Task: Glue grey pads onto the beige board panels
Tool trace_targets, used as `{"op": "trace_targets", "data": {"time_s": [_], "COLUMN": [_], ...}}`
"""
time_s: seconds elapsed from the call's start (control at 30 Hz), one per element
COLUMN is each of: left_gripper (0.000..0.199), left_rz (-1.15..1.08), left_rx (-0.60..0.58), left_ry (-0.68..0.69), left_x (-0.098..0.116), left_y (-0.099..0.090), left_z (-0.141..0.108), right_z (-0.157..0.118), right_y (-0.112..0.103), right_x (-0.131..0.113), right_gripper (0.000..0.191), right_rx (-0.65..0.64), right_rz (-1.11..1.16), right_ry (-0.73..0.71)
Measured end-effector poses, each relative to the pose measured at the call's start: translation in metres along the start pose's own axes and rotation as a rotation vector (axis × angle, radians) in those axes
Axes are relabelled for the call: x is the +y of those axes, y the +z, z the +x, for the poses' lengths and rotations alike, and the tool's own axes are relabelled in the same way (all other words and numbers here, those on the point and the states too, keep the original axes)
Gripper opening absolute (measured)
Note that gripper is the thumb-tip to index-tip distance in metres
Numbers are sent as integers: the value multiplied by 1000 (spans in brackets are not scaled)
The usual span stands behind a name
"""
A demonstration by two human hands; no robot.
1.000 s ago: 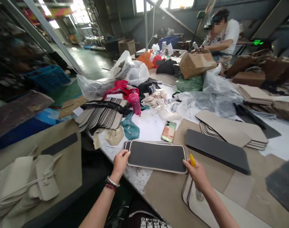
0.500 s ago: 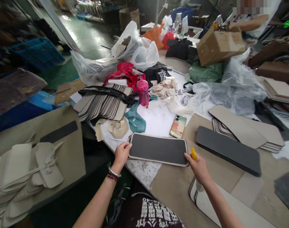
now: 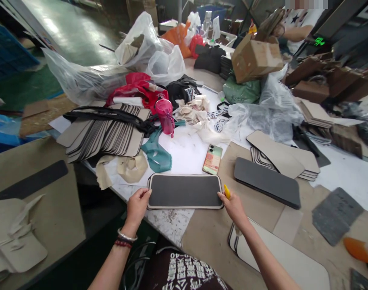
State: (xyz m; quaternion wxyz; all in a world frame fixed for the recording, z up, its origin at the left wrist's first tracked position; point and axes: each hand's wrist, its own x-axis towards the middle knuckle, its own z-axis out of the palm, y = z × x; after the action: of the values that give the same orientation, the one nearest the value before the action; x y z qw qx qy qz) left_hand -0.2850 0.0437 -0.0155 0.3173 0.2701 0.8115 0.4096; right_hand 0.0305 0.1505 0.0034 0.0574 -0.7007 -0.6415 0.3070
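Note:
A dark grey rounded rectangular panel [image 3: 185, 191] with a pale beige rim lies in front of me, atop at least one similar piece whose edge shows beneath. My left hand [image 3: 138, 204] pinches its left end between thumb and fingers. At the right end, my right hand [image 3: 233, 206] grips the edge by the near corner. A yellow tool tip [image 3: 227, 191] sticks up from that same hand; the rest of the tool is mostly hidden by the hand. Below my right forearm lie long pale panels [image 3: 288, 251] with dark edges.
A phone [image 3: 212, 159] lies just beyond the panel. Thick dark grey panels [image 3: 267, 182] and a beige stack [image 3: 277, 155] sit to the right. Fanned panels [image 3: 107, 139], a pink cup [image 3: 165, 117] and teal scrap [image 3: 158, 152] are left. A person's arm [image 3: 297, 33] reaches near a cardboard box [image 3: 256, 58].
My view has swung to the right, so the scene sits further left. The panel lies straighter in view than before, and both hands have kept hold of its ends.

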Motion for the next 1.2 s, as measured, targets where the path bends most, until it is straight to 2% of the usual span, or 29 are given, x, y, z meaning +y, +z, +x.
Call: {"op": "trace_targets", "data": {"time_s": [0.1, 0.2, 0.27, 0.37, 0.57, 0.7, 0.9, 1.2], "left_gripper": [36, 34, 32, 34, 37, 40, 39, 34], "left_rz": [53, 218, 364, 453, 270, 226, 229, 215], "left_rx": [1, 17, 47, 45, 6, 20, 9, 38], "left_ry": [0, -7, -8, -6, -2, -23, 24, 41], "left_x": [5, 7, 4, -4, -16, -20, -21, -20], "left_y": [-1, -6, -8, -8, -4, -3, -1, 0], "left_z": [-1, -4, -1, 8, 17, 17, 14, 10], "right_z": [-2, -9, -13, -17, -24, -20, -17, -8], "right_y": [-1, -2, -5, -13, -23, -17, -6, 7], "right_x": [-3, -7, -9, -8, 11, 15, 11, 18], "right_gripper": [27, 25, 24, 26, 27, 24, 24, 18], "right_rx": [-16, -30, -28, 12, -6, -59, -119, -111], "right_rz": [-63, -152, -180, -164, -104, -81, -45, -64], "right_ry": [3, 31, 41, 44, 57, 70, 103, 85]}}
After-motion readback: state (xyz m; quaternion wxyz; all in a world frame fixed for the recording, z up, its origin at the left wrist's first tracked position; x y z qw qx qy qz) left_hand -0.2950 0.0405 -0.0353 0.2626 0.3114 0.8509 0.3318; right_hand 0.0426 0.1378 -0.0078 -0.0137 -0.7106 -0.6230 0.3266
